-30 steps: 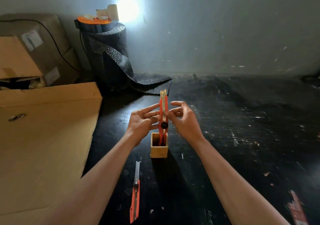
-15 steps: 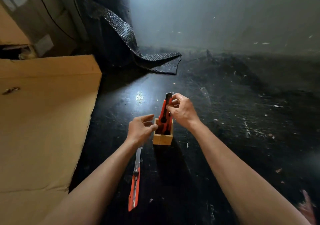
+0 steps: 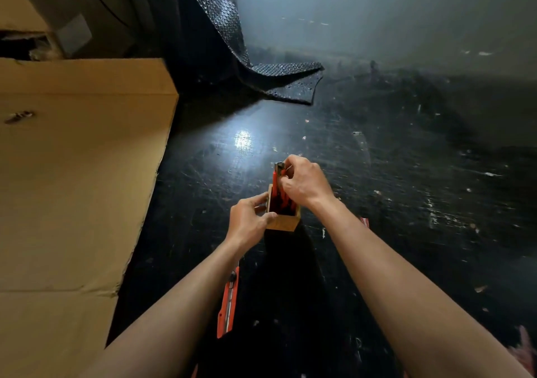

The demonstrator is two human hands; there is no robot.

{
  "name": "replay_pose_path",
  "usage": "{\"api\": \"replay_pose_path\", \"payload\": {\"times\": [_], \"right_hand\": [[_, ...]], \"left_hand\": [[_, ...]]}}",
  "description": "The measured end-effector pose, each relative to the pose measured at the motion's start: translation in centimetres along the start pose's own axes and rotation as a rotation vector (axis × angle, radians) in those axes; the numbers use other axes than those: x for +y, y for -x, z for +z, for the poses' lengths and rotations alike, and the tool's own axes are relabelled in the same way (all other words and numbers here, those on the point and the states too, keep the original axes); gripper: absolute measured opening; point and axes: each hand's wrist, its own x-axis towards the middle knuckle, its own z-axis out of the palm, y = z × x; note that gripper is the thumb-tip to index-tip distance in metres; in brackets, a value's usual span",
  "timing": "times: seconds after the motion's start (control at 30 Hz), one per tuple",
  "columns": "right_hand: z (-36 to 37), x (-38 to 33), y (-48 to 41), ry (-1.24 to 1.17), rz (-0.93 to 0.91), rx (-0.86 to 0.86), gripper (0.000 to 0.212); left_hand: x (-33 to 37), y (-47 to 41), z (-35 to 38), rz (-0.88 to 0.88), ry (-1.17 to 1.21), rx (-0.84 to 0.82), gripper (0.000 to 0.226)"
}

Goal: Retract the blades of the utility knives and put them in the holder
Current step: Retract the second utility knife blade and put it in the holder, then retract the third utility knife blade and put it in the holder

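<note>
A small square wooden holder point(image 3: 284, 222) stands on the black table. My left hand point(image 3: 248, 223) grips its left wall with thumb and fingers. An orange utility knife point(image 3: 277, 180) stands upright in the holder, its dark top end sticking out. My right hand point(image 3: 305, 182) is closed around the upper part of that knife. More orange shows inside the holder. A second orange utility knife point(image 3: 228, 305) lies flat on the table below my left forearm, its front end hidden by the arm. A bit of orange point(image 3: 365, 221) shows beside my right wrist.
A large flat cardboard sheet point(image 3: 72, 191) covers the left side of the table. Black bubble wrap point(image 3: 279, 78) from a roll spreads out at the back. Cardboard boxes point(image 3: 64, 11) stand at the far left. The dark tabletop point(image 3: 406, 203) is scratched and speckled.
The knife went from held up above the holder down into it, guided by my right hand. My left hand let go of the knife and took hold of the holder's side.
</note>
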Motion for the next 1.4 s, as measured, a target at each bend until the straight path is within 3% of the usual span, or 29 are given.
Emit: {"api": "replay_pose_path", "payload": {"times": [0.33, 0.57, 0.73, 1.0, 1.13, 1.27, 1.4], "right_hand": [[-0.7, 0.1, 1.6, -0.047, -0.019, 0.056, 0.020], [0.4, -1.6, 5.3, -0.015, -0.048, 0.059, 0.019], [3.7, -2.4, 9.2, 0.011, -0.012, -0.052, 0.020], [11.3, -1.5, 15.0, 0.088, 0.164, -0.311, 0.032], [14.3, -0.7, 17.0, 0.007, 0.272, -0.413, 0.034], [16.4, -0.6, 18.7, -0.149, 0.301, -0.350, 0.025], [17.4, -0.7, 19.8, -0.296, 0.363, -0.295, 0.027]], "left_hand": [[0.3, 0.9, -0.6, -0.004, -0.004, 0.024, 0.049], [-1.2, 3.5, -3.6, 0.065, -0.162, 0.072, 0.048], [-3.7, 6.4, -5.8, 0.070, -0.268, 0.065, 0.044], [-8.6, 11.3, -6.2, -0.088, -0.294, -0.037, 0.042], [-10.4, 12.6, -5.3, -0.151, -0.270, -0.074, 0.034], [-11.3, 13.7, -4.5, -0.190, -0.187, -0.084, 0.026], [-12.0, 14.3, -4.4, -0.219, -0.094, -0.041, 0.035]]}}
